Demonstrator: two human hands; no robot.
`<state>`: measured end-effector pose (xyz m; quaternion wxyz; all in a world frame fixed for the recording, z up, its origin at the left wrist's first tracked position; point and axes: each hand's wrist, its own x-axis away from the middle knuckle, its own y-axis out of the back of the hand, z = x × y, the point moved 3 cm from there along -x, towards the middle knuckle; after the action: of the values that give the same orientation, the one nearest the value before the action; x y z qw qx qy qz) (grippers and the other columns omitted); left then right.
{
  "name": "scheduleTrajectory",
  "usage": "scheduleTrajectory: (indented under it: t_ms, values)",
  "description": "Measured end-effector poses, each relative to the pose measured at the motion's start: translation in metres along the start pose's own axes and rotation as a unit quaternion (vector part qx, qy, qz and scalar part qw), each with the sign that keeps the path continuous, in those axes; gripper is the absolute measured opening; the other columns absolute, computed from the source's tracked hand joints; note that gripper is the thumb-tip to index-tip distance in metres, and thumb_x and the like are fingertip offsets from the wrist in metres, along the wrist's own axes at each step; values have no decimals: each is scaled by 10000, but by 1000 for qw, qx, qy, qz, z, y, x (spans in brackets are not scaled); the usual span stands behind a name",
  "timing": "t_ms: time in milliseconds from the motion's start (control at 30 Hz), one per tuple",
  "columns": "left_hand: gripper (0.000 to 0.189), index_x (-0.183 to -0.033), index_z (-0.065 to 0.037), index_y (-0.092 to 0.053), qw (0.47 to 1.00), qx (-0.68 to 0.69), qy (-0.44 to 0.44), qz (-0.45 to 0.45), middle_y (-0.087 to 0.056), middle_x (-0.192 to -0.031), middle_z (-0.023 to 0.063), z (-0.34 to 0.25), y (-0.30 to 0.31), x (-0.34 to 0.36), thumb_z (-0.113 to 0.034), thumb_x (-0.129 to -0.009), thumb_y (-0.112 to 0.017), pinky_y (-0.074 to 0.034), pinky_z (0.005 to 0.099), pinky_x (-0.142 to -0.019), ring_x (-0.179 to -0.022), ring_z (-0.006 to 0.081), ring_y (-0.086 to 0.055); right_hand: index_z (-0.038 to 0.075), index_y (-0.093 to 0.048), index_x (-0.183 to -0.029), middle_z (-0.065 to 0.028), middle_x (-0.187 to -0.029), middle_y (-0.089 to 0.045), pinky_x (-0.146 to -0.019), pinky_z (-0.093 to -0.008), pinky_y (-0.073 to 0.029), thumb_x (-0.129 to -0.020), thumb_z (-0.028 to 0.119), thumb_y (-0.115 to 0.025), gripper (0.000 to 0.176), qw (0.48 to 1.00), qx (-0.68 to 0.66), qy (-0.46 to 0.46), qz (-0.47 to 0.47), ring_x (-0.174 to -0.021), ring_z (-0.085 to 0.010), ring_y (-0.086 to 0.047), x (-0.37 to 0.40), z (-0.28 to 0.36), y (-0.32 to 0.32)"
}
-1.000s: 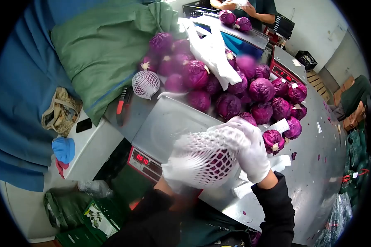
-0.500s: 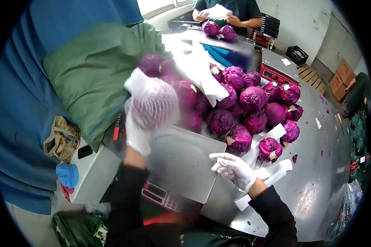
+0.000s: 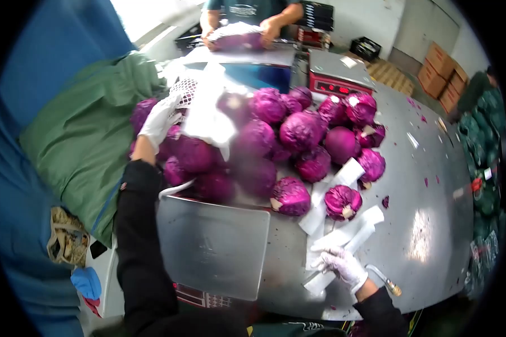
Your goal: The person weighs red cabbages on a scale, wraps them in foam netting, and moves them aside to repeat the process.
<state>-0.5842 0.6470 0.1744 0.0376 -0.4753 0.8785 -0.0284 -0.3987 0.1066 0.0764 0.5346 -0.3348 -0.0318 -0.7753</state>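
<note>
At the far left of the cabbage pile, my gloved left hand (image 3: 158, 122) is closed on a red cabbage in white foam netting (image 3: 184, 91). Part of that cabbage is hidden behind a white sheet (image 3: 208, 115). My gloved right hand (image 3: 346, 267) rests low over white foam strips (image 3: 351, 231), its fingers apart and slightly bent. Bare red cabbages (image 3: 305, 130) lie heaped between and beyond my hands. A single cabbage (image 3: 343, 202) sits on the strips. Close in front of me is the metal plate of a scale (image 3: 213, 241), with nothing on it.
Across the table a co-worker's hands (image 3: 271, 29) hold a netted cabbage. A second red scale (image 3: 340, 76) stands at the back. A green sack (image 3: 90, 135) leans at left. Right of my right hand lies a curved metal piece with a brass-coloured end (image 3: 385, 279).
My left hand has carried the netted cabbage from above the scale to the far left of the pile. My right hand has come down onto the foam strips. The view has shifted.
</note>
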Motion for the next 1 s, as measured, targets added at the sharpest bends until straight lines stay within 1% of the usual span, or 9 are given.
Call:
scheduleTrajectory:
  t_ms: [100, 167, 300, 433, 567, 667, 833, 933, 1000]
  values:
    - [375, -1305, 5, -540, 985, -158, 45, 58, -620, -1207, 78, 8, -21, 23, -100, -946, -558, -452, 240, -901, -1067, 152, -589, -5, -578, -1240, -47, -944, -671, -720, -224, -506, -940, 113, -564, 323, 997, 41, 72, 3, -787, -89, -628, -23, 21, 12]
    - [402, -1299, 23, -543, 962, -246, -118, 30, -637, -1207, 127, 27, -18, 22, -82, -914, -595, -443, 298, -971, -1096, 204, -602, 26, -585, -1238, -27, -940, -661, -736, -248, -495, -928, 140, -585, 330, 983, 131, 120, -50, -781, -96, -606, -43, 51, 18]
    - [418, -1253, 10, -564, 786, -507, -325, -140, -599, -1223, 188, -20, -76, 96, -94, -857, -646, -408, 378, -1008, -1147, 318, -558, 80, -561, -1269, -152, -1038, -633, -813, -340, -508, -823, 281, -699, 508, 846, 407, 279, -200, -900, -233, -621, -93, 114, 24]
    - [442, -1276, -3, -526, 787, -448, -417, -72, -584, -1199, 144, -36, -150, 141, -31, -845, -623, -426, 323, -938, -1128, 240, -549, 106, -322, -1469, -251, -1400, -366, -1023, -425, -405, -702, 384, -801, 946, 688, 566, 338, -303, -1233, -379, -452, -144, 189, -1]
    - [537, -1256, 17, -545, 764, -483, -427, 21, -590, -1165, 171, -38, -201, 178, 24, -733, -667, -393, 429, -1010, -1163, 342, -529, 262, -209, -1519, -286, -1507, -186, -1081, -497, -356, -565, 475, -865, 1177, 740, 568, 280, -228, -1366, -472, -281, -207, 209, -12]
    - [516, -1257, 8, -553, 769, -510, -383, 43, -539, -1269, 199, -38, -198, 208, 4, -756, -676, -386, 416, -1041, -1214, 350, -508, 200, -375, -1453, -256, -1462, -317, -1074, -447, -380, -573, 428, -881, 1041, 760, 531, 321, -195, -1331, -410, -369, -225, 209, 3]
    - [482, -1218, -19, -592, 835, -480, -269, -10, -587, -1219, 167, -32, -155, 250, 17, -745, -681, -424, 369, -995, -1134, 306, -563, 67, -436, -1379, -115, -1286, -556, -988, -396, -470, -801, 387, -774, 743, 942, -62, 330, -2, -1172, -262, -555, -199, 209, 18]
    - [463, -1219, -10, -588, 870, -434, -233, -14, -592, -1229, 161, -31, -148, 269, 20, -765, -671, -454, 356, -967, -1146, 288, -565, 91, -395, -1402, -116, -1304, -547, -943, -499, -521, -911, 466, -608, 654, 891, -312, 171, 283, -1103, -282, -602, -171, 191, 0]
    - [446, -1230, 10, -573, 898, -395, -195, -12, -586, -1251, 161, -30, -147, 280, 14, -792, -658, -453, 363, -975, -1173, 278, -556, 84, -363, -1423, -135, -1357, -508, -985, -506, -495, -923, 490, -570, 677, 883, -318, 157, 308, -1187, -308, -559, -127, 183, -24]
